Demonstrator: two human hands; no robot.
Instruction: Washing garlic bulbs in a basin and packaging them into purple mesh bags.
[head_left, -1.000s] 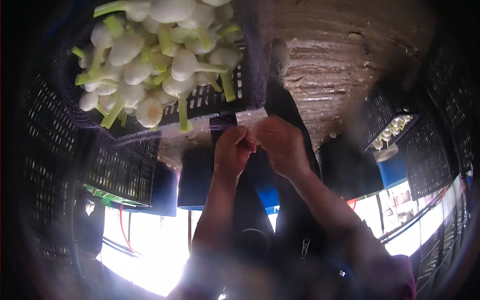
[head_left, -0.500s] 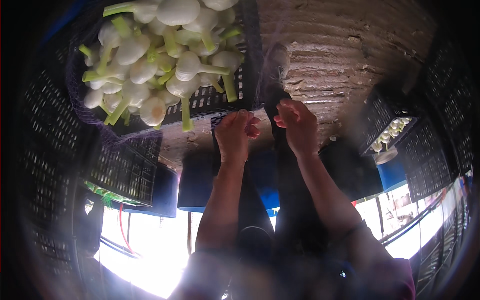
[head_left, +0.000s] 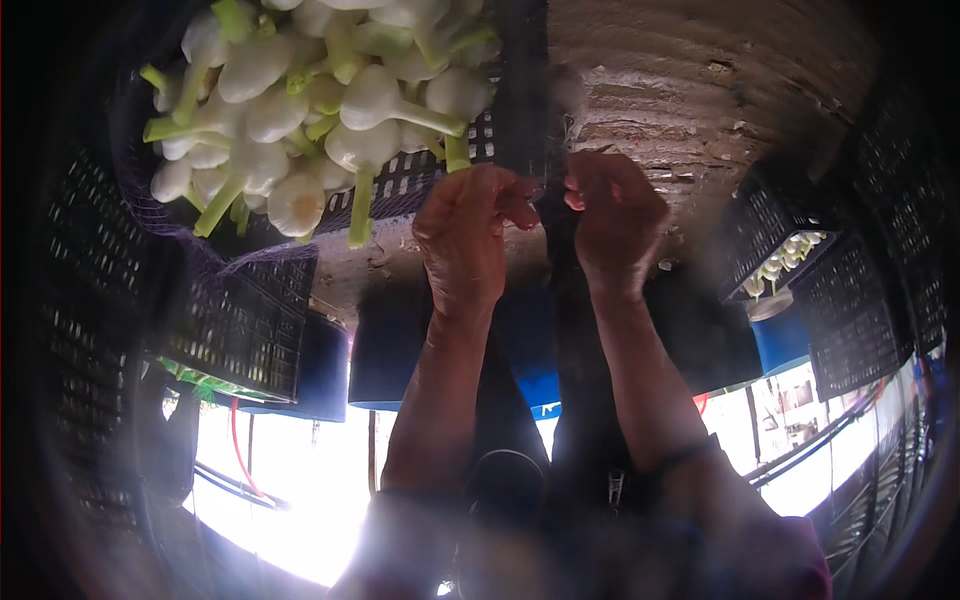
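My left hand is closed, its fingers curled and thumb side turned inward. It is by the near right corner of a black crate heaped with white garlic bulbs that have short green stems. My right hand faces it a short gap away, fingers also curled in. Something thin and faint shows between the fingertips, but I cannot make out what either hand holds. Purple netting drapes over the crate's left and near edge, under the bulbs.
Bare brown ridged ground lies beyond my right hand. Another black crate stands at the left. At the right, more bulbs show in a black crate, near a blue container. Tall black crates rise along both sides.
Both hands have risen in the view, farther up toward the crate's corner, and look larger. The garlic heap sits slightly higher and more to the left in the picture.
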